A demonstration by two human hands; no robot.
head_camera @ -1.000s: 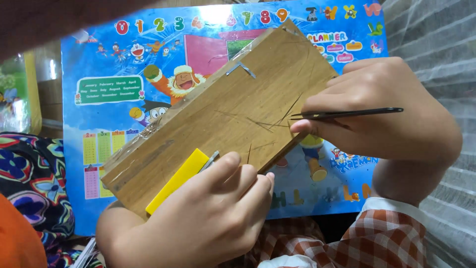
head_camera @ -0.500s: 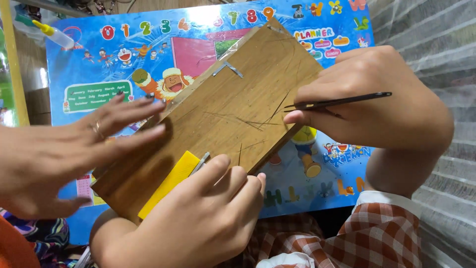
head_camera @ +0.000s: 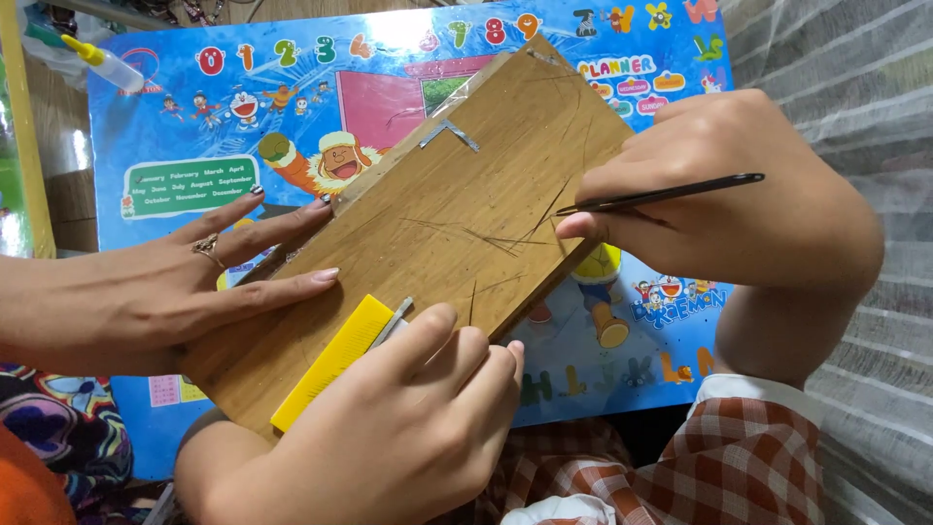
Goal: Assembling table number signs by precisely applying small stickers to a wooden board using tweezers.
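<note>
A wooden board [head_camera: 466,224] lies tilted on a blue children's poster mat [head_camera: 292,117]. My left hand [head_camera: 408,428] presses down on a flat yellow tool [head_camera: 330,365] with a small metal part, at the board's near edge. Over the board's right edge, my right hand [head_camera: 729,214] pinches a thin dark needle-like tool [head_camera: 661,194], its tip pointing at thin dark strands [head_camera: 486,238] lying on the wood. Another person's hand [head_camera: 165,292], wearing a ring, rests flat on the board's left side.
A small white bottle with a yellow nozzle [head_camera: 102,63] lies at the far left behind the mat. A metal clip [head_camera: 449,134] sits on the board's upper part. White netting fabric [head_camera: 855,97] fills the right side. Patterned cloth [head_camera: 49,437] lies at the lower left.
Another person's hand has come in from the left and settled flat on the board. My own hands have kept their grips and places.
</note>
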